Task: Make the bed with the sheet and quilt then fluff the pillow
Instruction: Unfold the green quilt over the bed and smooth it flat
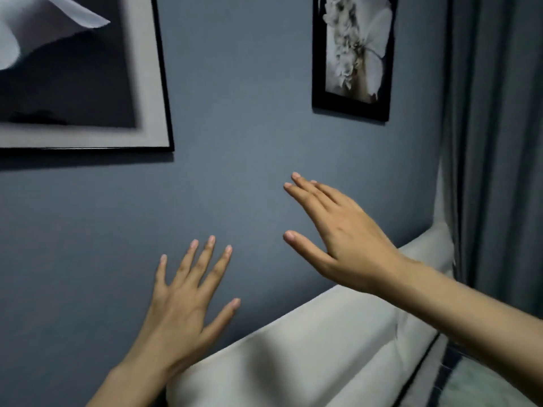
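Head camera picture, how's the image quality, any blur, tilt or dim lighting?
Head view: dim, even light, no glare; the whole scene is tilted. The large framed picture at top left is smeared and soft; the small framed picture is sharper. Left hand and right hand are open and fairly crisp; the white headboard shows a soft shadow.

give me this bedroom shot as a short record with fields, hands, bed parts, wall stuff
view: head camera, tilted, facing the wall above the bed
left hand: raised, fingers spread, holds nothing
right hand: raised higher, fingers straight, holds nothing
headboard: pale, padded, running below both hands
bedding: pale fabric with a dark band, lower right corner
wall: blue-grey
large framed picture: upper left, black frame
small framed picture: upper right, pale flower image
curtain: grey, right edge
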